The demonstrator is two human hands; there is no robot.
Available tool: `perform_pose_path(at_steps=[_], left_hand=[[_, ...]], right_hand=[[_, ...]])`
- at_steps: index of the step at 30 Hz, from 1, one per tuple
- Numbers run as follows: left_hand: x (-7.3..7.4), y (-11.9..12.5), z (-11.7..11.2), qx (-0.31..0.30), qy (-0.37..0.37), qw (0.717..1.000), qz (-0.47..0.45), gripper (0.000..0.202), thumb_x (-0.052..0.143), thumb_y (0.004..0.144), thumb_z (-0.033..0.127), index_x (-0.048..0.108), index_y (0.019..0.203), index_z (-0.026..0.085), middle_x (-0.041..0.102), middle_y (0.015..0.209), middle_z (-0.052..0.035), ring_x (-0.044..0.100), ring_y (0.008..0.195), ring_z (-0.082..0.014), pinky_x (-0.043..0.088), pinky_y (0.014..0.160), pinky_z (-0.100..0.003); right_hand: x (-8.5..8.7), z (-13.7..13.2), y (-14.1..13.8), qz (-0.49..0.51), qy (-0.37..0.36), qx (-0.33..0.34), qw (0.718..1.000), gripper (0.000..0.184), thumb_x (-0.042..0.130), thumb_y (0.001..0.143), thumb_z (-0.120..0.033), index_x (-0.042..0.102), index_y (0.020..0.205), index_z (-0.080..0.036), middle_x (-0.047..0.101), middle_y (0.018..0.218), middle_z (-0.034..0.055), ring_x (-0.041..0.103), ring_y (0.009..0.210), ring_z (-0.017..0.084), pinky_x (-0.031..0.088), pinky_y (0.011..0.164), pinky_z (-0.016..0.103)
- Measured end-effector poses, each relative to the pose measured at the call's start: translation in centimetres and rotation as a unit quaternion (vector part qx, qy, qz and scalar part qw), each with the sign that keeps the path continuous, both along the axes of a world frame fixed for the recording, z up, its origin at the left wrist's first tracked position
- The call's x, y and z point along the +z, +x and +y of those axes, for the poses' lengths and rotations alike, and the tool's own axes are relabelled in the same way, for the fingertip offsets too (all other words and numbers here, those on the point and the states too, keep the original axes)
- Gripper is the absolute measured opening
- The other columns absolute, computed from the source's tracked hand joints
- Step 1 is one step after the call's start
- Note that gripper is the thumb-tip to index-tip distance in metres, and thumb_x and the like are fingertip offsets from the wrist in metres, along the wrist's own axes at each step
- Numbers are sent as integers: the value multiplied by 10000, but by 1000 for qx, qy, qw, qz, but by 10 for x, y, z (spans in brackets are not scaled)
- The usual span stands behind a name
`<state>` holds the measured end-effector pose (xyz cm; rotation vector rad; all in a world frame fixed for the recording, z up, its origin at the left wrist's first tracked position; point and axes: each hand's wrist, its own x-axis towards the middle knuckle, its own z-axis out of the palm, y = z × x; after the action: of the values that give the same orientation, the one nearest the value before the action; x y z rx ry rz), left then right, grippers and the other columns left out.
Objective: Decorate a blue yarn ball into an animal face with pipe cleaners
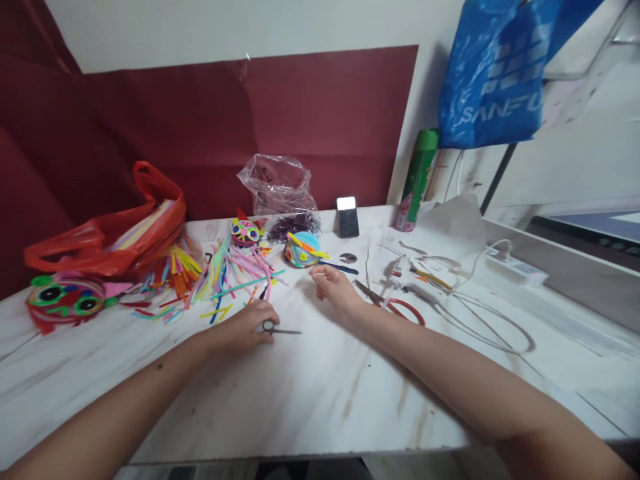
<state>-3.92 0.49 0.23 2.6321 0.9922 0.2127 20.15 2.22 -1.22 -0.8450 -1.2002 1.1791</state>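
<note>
Part of the small scissors [287, 331] is covered by the left hand [250, 325]; whether they are gripped or merely touched cannot be told. The red-handled tool [411, 311] is partly hidden by the right forearm [425, 360]. The blue bag [490, 80] is cut off by the top edge, the screen [595, 225] by the right.

Dimmish indoor pic w/ soft, diffuse light, prob. from above. Faint shadow under the right forearm [415, 347] on the pale tabletop [300, 413]. Glints on the clear plastic bag [277, 183]; white top of the dark device [349, 223] nearly blown out. Wide-angle stretch at edges; fine detail approx. soft throughout.
</note>
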Motion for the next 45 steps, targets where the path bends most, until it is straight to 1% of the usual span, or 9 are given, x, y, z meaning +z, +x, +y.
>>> perform_pose_path(at_steps=[11,19,23,26,29,36,38,42,45], left_hand=[[-2,-99,16,182,128,975,-25,175,413,824,214,582,800,176,571,827,-46,530,803,-170,424,748,-279],[3,-143,23,177,65,982,19,192,465,791,292,621,811,181,644,823,-44,575,820,-174,457,798,-291],[7,-100,0,132,124,983,-41,406,400,908,426,631,1117,167,643,1175,-138,530,1168,-252,368,1042,-406],[3,-39,-39,-63,70,995,-42,674,413,885,582,386,1425,179,333,1528,-144,289,1411,-288,240,1150,-439],[-6,17,-54,-250,1,968,26,742,418,871,617,305,1475,202,313,1545,-107,230,1445,-282,132,1191,-434],[-3,70,17,-75,28,991,111,792,350,917,554,192,1482,23,113,1576,-217,66,1472,-310,69,1192,-450],[0,73,8,-104,44,992,58,814,324,919,574,165,1485,11,90,1578,-221,51,1474,-302,64,1196,-430],[-10,81,-23,-270,12,962,39,870,377,867,659,250,1475,49,217,1556,-207,164,1461,-294,106,1204,-401],[-14,89,-6,-192,7,977,97,842,382,882,618,217,1485,54,163,1569,-204,130,1465,-303,121,1199,-429]], right_hand=[[-5,10,18,-35,-8,-62,997,338,737,631,-473,563,753,-210,416,483,-86,355,464,93,253,483,246],[11,11,34,-91,13,-76,993,410,741,627,-548,606,801,-202,651,725,5,596,698,154,471,682,308],[26,8,42,-96,31,-121,988,380,723,673,-517,592,818,-191,662,737,14,615,671,152,502,699,332],[32,6,42,-72,48,-104,991,456,720,674,-497,547,992,-220,675,860,15,632,680,147,511,650,319],[31,6,41,-80,46,-106,990,442,701,693,-488,532,999,-218,664,852,12,620,649,133,505,616,303],[35,6,45,-61,41,-130,989,415,712,687,-430,530,989,-211,643,848,-4,618,614,116,499,569,273],[39,7,49,-61,58,-135,987,398,693,705,-435,527,991,-213,635,868,0,620,623,114,495,566,270],[41,11,52,-69,76,-135,986,376,667,723,-448,523,988,-223,628,876,3,616,641,118,491,572,272],[37,11,49,-70,56,-129,988,401,690,697,-447,526,981,-217,628,845,-1,608,622,121,487,561,274]])
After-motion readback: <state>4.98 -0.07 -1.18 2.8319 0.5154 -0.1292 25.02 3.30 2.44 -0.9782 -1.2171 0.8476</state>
